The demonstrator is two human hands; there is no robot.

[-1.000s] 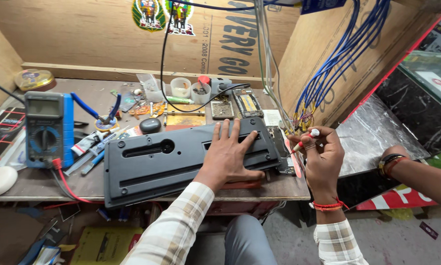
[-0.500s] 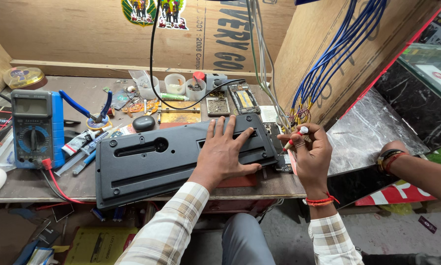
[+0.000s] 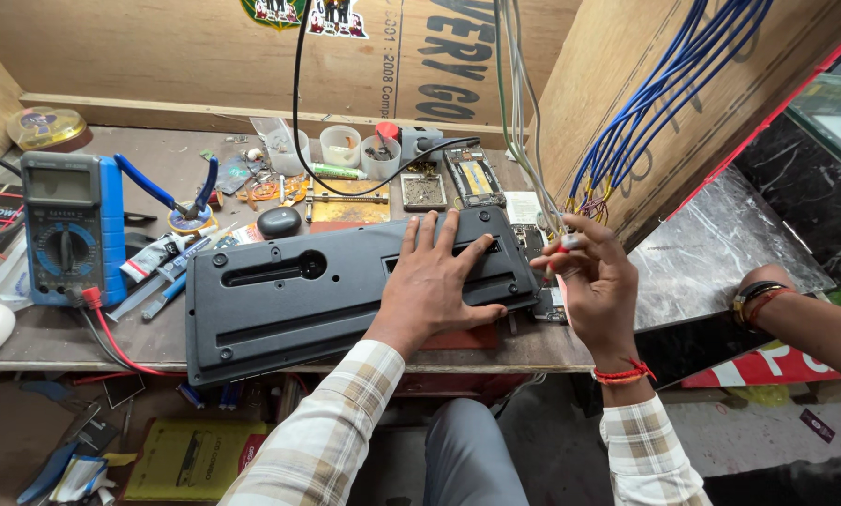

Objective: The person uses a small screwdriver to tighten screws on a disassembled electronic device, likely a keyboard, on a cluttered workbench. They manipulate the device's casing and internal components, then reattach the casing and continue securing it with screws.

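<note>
A long black plastic panel [image 3: 289,300] with slots and screw holes lies flat on the wooden workbench [image 3: 55,333]. My left hand [image 3: 435,281] rests palm-down on the panel's right half, fingers spread. Just off the panel's right end, my right hand [image 3: 594,281] pinches a small screwdriver with a red and white handle [image 3: 563,245] between its fingertips. Both sleeves are plaid.
A blue multimeter [image 3: 69,225] with a red lead sits at the left. Small cups [image 3: 341,145], tweezers, circuit boards [image 3: 477,178] and a dark oval case [image 3: 278,222] crowd the back. Blue wires [image 3: 655,103] run down the right wall. Another person's arm [image 3: 804,319] is at the right.
My right hand with the screwdriver has shifted slightly near the panel's right end. The left hand stays pressed on the panel. The camera has tilted and moved closer.
</note>
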